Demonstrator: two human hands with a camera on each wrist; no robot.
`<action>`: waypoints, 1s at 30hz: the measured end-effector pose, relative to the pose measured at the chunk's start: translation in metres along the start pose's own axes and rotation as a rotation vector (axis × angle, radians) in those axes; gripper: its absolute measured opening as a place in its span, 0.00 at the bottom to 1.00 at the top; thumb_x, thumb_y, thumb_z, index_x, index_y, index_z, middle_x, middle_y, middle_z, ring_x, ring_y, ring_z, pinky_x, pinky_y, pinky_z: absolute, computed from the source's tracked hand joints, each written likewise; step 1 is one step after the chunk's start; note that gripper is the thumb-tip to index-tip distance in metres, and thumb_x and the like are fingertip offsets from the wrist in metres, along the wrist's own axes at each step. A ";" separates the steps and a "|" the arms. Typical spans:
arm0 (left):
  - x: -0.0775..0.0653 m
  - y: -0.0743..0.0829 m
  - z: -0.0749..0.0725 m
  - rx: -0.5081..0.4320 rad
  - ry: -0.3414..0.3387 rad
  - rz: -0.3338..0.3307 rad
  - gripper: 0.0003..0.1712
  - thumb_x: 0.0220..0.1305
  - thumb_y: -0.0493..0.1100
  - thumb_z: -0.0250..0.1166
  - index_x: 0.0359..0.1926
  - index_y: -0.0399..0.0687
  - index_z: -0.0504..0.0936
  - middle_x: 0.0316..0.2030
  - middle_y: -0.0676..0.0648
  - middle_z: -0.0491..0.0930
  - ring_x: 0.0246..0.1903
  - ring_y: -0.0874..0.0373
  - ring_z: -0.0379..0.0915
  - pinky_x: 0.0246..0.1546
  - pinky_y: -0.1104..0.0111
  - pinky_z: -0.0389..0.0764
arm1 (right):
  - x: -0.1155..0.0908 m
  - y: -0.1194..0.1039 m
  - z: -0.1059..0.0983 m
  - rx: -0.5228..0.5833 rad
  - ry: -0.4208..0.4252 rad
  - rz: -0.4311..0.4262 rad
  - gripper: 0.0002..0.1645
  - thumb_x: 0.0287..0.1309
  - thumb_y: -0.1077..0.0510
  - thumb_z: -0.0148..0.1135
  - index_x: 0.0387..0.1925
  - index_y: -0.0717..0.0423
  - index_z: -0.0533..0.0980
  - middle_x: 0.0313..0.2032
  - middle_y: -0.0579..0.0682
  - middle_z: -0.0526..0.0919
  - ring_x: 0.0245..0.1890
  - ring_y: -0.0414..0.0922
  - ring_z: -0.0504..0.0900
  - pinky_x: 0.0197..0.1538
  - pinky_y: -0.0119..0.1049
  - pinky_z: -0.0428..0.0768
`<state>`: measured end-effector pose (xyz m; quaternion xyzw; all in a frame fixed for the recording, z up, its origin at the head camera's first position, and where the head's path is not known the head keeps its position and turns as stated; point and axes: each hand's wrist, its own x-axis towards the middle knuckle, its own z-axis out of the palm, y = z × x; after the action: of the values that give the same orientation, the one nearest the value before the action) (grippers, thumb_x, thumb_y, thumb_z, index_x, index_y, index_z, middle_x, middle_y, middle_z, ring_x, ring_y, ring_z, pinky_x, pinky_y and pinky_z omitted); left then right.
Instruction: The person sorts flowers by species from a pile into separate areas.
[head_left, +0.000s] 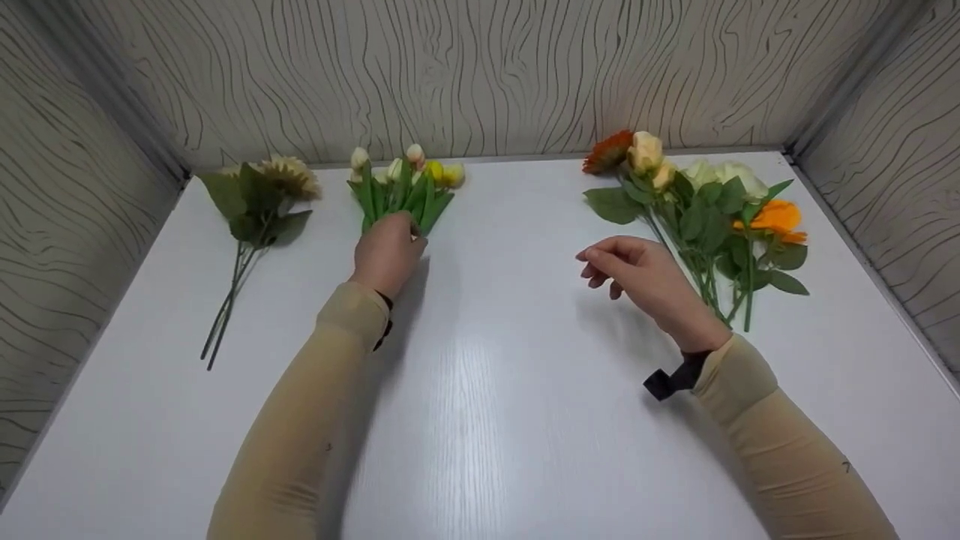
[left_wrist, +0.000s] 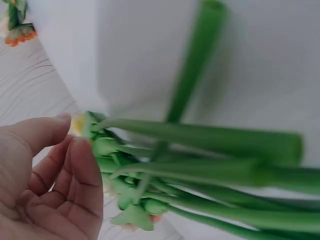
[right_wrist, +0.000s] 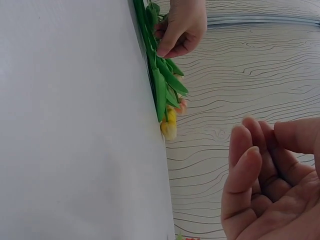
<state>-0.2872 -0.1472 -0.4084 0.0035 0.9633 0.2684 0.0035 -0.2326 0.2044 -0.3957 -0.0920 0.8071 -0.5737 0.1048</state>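
Observation:
A bunch of artificial tulips [head_left: 401, 191], white, pinkish and yellow with green leaves, lies at the back of the table left of centre. Over its lower leaves is my left hand [head_left: 388, 255], which hides most of the stems in the head view. In the left wrist view its fingers [left_wrist: 85, 172] are loosely bent beside the flower heads, a gap shows below the thumb, and no stem is seen between them. My right hand [head_left: 649, 277] hovers above the table with loosely curled fingers and nothing in them, left of the right-hand flowers.
Two long-stemmed cream flowers [head_left: 289, 178] with dark leaves lie at the left. A mixed group at the right has a rust-red flower [head_left: 607, 152], peach roses [head_left: 645, 154], pale green-white blooms [head_left: 724, 178] and an orange flower [head_left: 778, 217]. Wood-patterned walls [head_left: 480, 82] enclose the white table [head_left: 480, 390].

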 end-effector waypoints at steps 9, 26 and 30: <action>-0.018 0.035 0.006 0.018 0.077 0.237 0.21 0.73 0.49 0.65 0.59 0.42 0.82 0.52 0.42 0.82 0.51 0.49 0.78 0.52 0.57 0.80 | 0.005 0.007 -0.009 -0.027 0.017 0.029 0.22 0.72 0.44 0.61 0.53 0.57 0.82 0.46 0.63 0.84 0.42 0.48 0.83 0.37 0.33 0.80; -0.091 0.107 0.067 0.302 -0.091 0.729 0.45 0.73 0.76 0.42 0.81 0.60 0.57 0.79 0.47 0.55 0.79 0.46 0.43 0.76 0.43 0.37 | -0.015 0.046 -0.135 -0.437 0.335 0.179 0.37 0.74 0.34 0.49 0.63 0.59 0.75 0.51 0.58 0.80 0.44 0.50 0.81 0.37 0.34 0.81; -0.108 0.127 0.082 0.337 -0.168 0.822 0.46 0.72 0.78 0.36 0.81 0.63 0.54 0.80 0.47 0.51 0.79 0.47 0.39 0.76 0.45 0.34 | -0.019 0.061 -0.160 -0.588 0.346 0.219 0.35 0.75 0.39 0.49 0.60 0.65 0.75 0.51 0.64 0.79 0.39 0.52 0.80 0.32 0.37 0.79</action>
<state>-0.1782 0.0030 -0.4126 0.4081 0.9085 0.0856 -0.0258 -0.2598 0.3741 -0.4007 0.0674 0.9485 -0.3094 -0.0032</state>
